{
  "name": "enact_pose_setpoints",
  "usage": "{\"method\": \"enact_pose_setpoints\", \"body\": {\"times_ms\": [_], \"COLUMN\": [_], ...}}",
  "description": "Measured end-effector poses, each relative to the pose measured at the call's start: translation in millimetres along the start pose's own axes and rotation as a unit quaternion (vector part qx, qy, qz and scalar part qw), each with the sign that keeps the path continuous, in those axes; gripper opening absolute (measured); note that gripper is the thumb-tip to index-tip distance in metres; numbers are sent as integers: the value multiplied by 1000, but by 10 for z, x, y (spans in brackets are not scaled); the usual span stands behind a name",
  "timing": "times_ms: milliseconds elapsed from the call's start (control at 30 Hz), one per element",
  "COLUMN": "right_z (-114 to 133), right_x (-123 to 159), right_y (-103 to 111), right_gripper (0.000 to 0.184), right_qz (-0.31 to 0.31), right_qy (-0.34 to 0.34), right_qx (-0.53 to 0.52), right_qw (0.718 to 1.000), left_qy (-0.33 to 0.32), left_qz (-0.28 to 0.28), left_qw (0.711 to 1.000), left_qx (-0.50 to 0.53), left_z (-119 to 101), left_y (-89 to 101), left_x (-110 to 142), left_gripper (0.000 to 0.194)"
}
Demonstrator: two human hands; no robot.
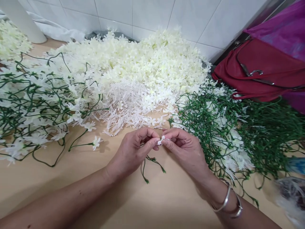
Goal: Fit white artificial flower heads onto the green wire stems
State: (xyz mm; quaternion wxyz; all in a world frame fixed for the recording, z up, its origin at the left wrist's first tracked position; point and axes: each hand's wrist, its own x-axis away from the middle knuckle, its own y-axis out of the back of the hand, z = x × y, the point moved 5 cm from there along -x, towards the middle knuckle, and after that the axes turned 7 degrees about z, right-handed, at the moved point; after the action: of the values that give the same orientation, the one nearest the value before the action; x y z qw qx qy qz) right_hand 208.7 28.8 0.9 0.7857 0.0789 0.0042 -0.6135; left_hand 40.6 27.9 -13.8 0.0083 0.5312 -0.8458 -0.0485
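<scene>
My left hand (139, 147) is closed in a pinch, with a branched green plastic flower stem (156, 161) hanging out below its fingers. My right hand (187, 149), wearing silver bangles (225, 200) at the wrist, pinches a small white artificial flower (161, 140) against the left fingertips. Both sets of fingertips almost meet over the table (152, 197), and they partly hide how flower and stem sit together. Beyond them lies a heap of thin white sticks (125, 103). To the left, a finished-looking white flower on a green stem (96, 143) rests on the tabletop.
A large pile of cream-white blossoms (152, 60) spreads along the tiled wall (152, 14). On the left are many stemmed white flowers (35, 105); on the right, tangled bare green stems (205, 114). A red bag (269, 70) and a clear plastic bag (292, 194) sit at the right.
</scene>
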Motion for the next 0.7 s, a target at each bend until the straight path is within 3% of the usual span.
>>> {"method": "enact_pose_setpoints", "body": {"times_ms": [333,467,567,700], "right_z": [-45,-44,-51,-34], "right_x": [-51,-35,-20,8], "right_y": [30,53,62,64], "right_gripper": [7,7,4,3], "right_qz": [-6,-12,-11,-12], "right_qy": [16,16,13,28], "right_qx": [-27,-30,-34,-18], "right_qw": [999,999,999,999], "left_qy": [10,7,11,-19], "left_qz": [7,10,2,-6], "left_qw": [995,992,996,1000], "left_qx": [100,122,94,-22], "left_z": [-1,-7,14,-38], "left_y": [0,8,15,3], "left_x": [-44,-53,-41,-3], "left_gripper": [15,22,22,13]}}
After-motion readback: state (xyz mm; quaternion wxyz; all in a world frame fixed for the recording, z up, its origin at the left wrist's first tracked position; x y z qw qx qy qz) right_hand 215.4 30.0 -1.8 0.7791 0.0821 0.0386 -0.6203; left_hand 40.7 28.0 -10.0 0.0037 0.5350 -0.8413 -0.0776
